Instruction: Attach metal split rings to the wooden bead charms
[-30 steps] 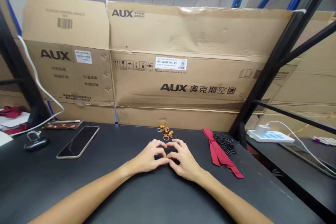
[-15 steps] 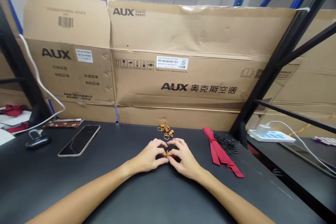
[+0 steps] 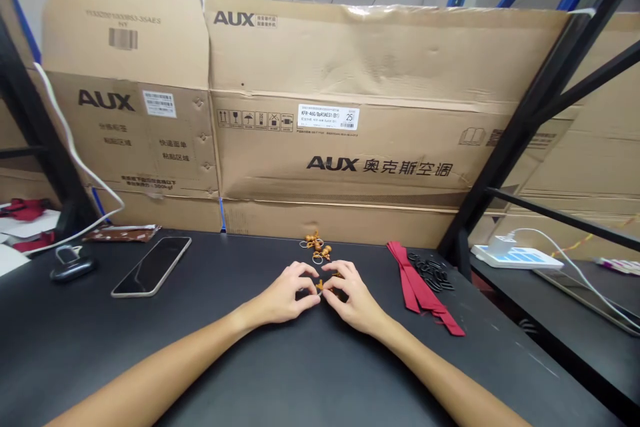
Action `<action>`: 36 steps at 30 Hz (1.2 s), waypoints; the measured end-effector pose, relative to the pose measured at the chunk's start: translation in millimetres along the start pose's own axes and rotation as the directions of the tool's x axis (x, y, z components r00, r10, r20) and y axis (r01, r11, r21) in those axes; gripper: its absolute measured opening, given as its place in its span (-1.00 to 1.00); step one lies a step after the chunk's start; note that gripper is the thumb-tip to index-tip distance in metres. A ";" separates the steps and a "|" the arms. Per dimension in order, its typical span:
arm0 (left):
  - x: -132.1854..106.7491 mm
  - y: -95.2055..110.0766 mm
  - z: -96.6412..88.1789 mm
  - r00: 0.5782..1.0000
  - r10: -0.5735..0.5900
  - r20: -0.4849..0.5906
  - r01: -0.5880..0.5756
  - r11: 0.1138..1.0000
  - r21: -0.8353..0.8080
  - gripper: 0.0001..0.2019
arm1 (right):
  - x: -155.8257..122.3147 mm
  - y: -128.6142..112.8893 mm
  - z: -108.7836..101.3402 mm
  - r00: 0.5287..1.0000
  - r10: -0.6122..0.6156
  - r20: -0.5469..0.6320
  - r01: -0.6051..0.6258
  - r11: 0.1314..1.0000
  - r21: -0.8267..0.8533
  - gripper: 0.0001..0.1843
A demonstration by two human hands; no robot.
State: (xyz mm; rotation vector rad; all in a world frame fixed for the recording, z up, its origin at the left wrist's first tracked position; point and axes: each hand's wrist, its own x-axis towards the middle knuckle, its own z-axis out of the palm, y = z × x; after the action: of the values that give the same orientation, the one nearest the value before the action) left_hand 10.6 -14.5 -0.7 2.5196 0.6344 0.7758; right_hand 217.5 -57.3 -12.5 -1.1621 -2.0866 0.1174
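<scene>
Over the desk (image 3: 280, 373), I have the left hand (image 3: 287, 293) and right hand (image 3: 356, 295) pinching an orange trinket (image 3: 321, 286) between them; they've parted slightly (more of it shows), seemingly giving working room.

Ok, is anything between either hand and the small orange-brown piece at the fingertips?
Nothing visible: the left hand and right hand are both at the small orange-brown piece. The similar orange pieces lie beyond the hands and the red strips off to the right, apart from both.
</scene>
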 end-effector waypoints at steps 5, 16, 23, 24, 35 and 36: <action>0.2 -1.4 0.3 1.000 0.028 0.008 -0.028 1.000 0.006 -0.88 | -0.5 -4.0 1.3 1.000 -0.022 0.006 0.022 1.000 -0.001 -0.87; -0.2 1.0 0.1 1.000 0.005 -0.005 -0.005 1.000 0.018 -0.90 | -0.7 1.2 2.9 1.000 -0.009 -0.016 0.009 0.999 -0.031 -0.87; -0.8 -2.3 1.1 0.998 0.057 0.002 -0.057 0.997 0.056 -0.86 | -0.9 -3.1 1.5 1.000 -0.023 -0.004 0.023 0.997 -0.071 -0.85; -0.5 -2.3 0.4 0.998 0.057 0.006 -0.057 0.997 0.056 -0.86 | -0.6 -1.3 0.9 1.000 -0.017 -0.008 0.017 0.996 -0.084 -0.86; -0.3 -5.0 1.5 0.999 0.002 -0.052 0.005 0.990 0.138 -0.84 | 0.3 13.5 -1.0 0.999 -0.019 -0.040 0.010 0.978 -0.206 -0.86; -0.4 -6.6 2.5 0.997 -0.008 -0.076 0.022 0.982 0.187 -0.85 | 0.5 14.1 -1.9 0.999 -0.011 -0.048 0.000 0.975 -0.221 -0.87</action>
State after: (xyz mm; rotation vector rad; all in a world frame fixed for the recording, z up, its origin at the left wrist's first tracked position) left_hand 9.8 -10.0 -6.1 2.6612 0.7847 0.8446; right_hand 228.5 -49.1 -16.5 -1.2758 -2.0990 -0.1489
